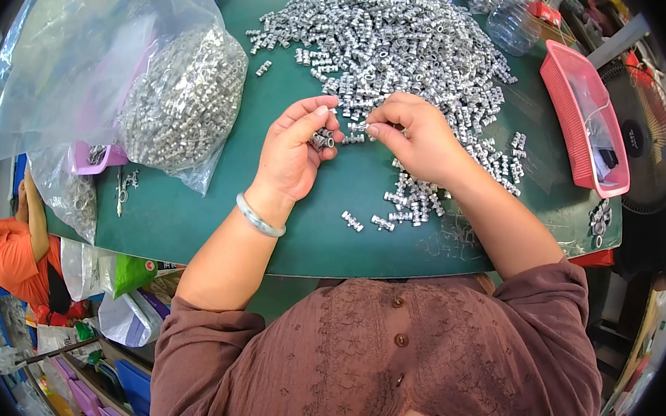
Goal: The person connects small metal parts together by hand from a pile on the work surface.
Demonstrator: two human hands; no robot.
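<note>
My left hand [292, 150] is turned palm up with its fingers curled around a few small silvery metal fittings [322, 140]. Close beside it, my right hand [418, 135] is closed in a pinch, thumb against forefinger. A small shiny metal fitting [358, 128] shows at those fingertips, partly hidden. Beyond both hands rises a big heap of the same ribbed, tube-like fittings [394, 47]. The heap trails toward me under my right wrist, and a few loose fittings [352, 221] lie nearer the table's front edge.
On the green table [298, 244], a clear plastic bag [192, 100] full of fittings stands at left by a purple basket [87, 161]. A pink basket [575, 110] and a black fan [640, 140] are at right. A person in orange [12, 255] is at far left.
</note>
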